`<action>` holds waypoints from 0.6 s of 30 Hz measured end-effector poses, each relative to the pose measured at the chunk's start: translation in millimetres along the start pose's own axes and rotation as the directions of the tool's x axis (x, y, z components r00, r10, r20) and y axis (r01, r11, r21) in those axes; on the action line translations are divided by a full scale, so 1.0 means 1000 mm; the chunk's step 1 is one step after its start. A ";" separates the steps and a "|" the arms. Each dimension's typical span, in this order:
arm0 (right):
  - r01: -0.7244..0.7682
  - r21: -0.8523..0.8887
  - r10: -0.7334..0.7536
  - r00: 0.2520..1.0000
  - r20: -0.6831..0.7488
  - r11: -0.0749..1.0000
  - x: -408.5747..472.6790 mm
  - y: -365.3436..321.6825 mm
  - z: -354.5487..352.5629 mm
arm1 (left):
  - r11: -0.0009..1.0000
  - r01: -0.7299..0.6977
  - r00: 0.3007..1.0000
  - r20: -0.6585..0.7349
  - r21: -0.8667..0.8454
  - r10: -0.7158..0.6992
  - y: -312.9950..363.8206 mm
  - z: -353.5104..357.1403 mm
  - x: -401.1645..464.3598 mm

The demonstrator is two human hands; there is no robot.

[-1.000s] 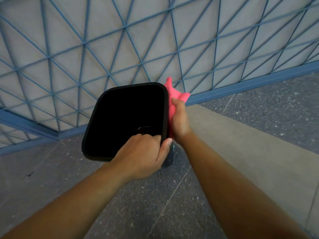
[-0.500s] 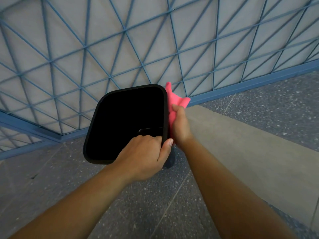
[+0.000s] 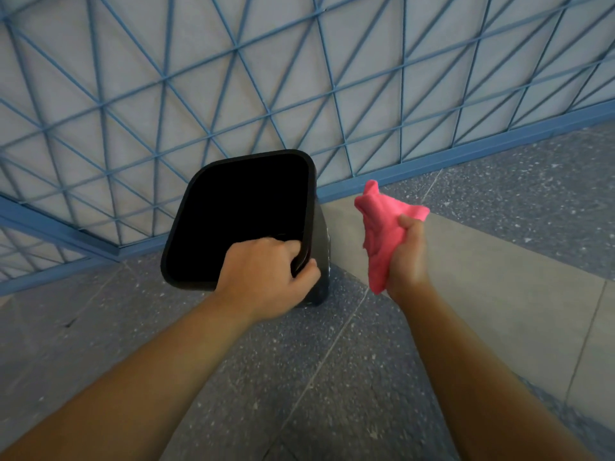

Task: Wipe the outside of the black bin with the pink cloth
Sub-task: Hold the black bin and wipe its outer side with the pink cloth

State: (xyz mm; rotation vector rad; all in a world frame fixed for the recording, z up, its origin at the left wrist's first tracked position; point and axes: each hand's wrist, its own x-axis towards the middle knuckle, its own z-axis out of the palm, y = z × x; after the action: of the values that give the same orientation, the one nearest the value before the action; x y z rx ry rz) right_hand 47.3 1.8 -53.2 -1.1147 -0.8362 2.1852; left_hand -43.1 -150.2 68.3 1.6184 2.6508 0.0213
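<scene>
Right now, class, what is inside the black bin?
Nothing can be made out: the inside of the black bin shows only as solid darkness. The left hand grips the near rim, its fingers curled inside. Whether anything lies at the bottom cannot be told.

No readable text shows; pale marks on the black bin's (image 3: 322,234) side may be print.

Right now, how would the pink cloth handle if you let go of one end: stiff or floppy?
Likely floppy: the pink cloth bunches and folds in the right hand, with a loose tail hanging below the grip. Probably light, since that one hand holds it up clear of the black bin. It would likely drape rather than hold shape.
</scene>
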 end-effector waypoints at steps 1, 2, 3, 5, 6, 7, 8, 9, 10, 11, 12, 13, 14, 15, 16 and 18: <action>-0.006 -0.013 0.006 1.000 0.001 1.000 -0.002 0.002 -0.005 | 1.000 -0.005 1.000 0.005 0.029 0.005 -0.003 0.000 -0.002; -0.008 -0.027 0.008 1.000 0.011 1.000 -0.007 0.003 -0.009 | 0.998 -0.005 0.999 0.033 0.063 0.003 -0.005 0.000 -0.003; 0.005 -0.031 -0.005 1.000 0.023 0.999 -0.010 0.006 -0.013 | 0.994 -0.013 0.997 0.082 0.108 0.005 -0.008 -0.002 -0.004; 0.030 -0.065 -0.028 0.999 0.033 0.997 -0.017 0.013 -0.020 | 0.994 -0.011 0.982 0.186 0.110 -0.010 -0.013 -0.004 -0.004; 0.044 -0.090 -0.040 0.998 0.041 0.995 -0.019 0.017 -0.023 | 0.999 0.030 0.971 0.234 0.045 -0.040 -0.016 -0.003 -0.004; 0.058 -0.097 -0.053 0.997 0.052 0.994 -0.022 0.024 -0.025 | 0.993 0.105 0.954 0.288 -0.045 -0.088 -0.019 -0.002 -0.006; 0.067 -0.098 -0.061 0.996 0.068 0.993 -0.025 0.032 -0.026 | 0.976 0.185 0.931 0.339 -0.116 -0.136 -0.020 -0.002 -0.006; 0.057 -0.099 -0.049 0.995 0.088 0.993 -0.030 0.038 -0.027 | 0.961 0.232 0.914 0.371 -0.150 -0.162 -0.020 -0.001 -0.007; 0.052 -0.110 -0.040 0.994 0.104 0.993 -0.033 0.045 -0.023 | 0.957 0.246 0.907 0.385 -0.154 -0.171 -0.021 0.000 -0.006; 0.042 -0.105 -0.028 0.991 0.132 0.994 -0.035 0.054 -0.021 | 0.958 0.250 0.898 0.404 -0.142 -0.175 -0.022 0.001 -0.005; 0.024 -0.094 -0.009 0.988 0.152 0.995 -0.037 0.061 -0.016 | 0.959 0.251 0.888 0.425 -0.130 -0.174 -0.022 0.000 -0.002; 0.005 -0.084 0.008 0.987 0.162 0.996 -0.041 0.067 -0.008 | 0.958 0.258 0.877 0.445 -0.125 -0.178 -0.022 -0.001 0.000; 0.000 -0.076 0.013 0.986 0.169 0.997 -0.046 0.072 0.000 | 0.956 0.261 0.871 0.460 -0.137 -0.172 -0.023 -0.001 0.003; -0.001 -0.053 0.011 0.981 0.194 0.999 -0.051 0.076 0.010 | 0.954 0.261 0.869 0.467 -0.149 -0.165 -0.024 0.000 0.005; -0.003 -0.013 0.006 0.976 0.219 1.000 -0.056 0.081 0.021 | 0.954 0.253 0.871 0.466 -0.160 -0.153 -0.026 0.001 0.007; -0.011 0.063 -0.006 0.964 0.266 0.998 -0.058 0.096 0.043 | 0.960 0.217 0.888 0.445 -0.177 -0.119 -0.027 0.006 0.010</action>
State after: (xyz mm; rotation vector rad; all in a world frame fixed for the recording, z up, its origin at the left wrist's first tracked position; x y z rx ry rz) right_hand 23.6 -114.3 -74.3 -0.8013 -0.8694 2.3804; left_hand -71.2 -153.5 61.0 1.1574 2.3357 -0.0398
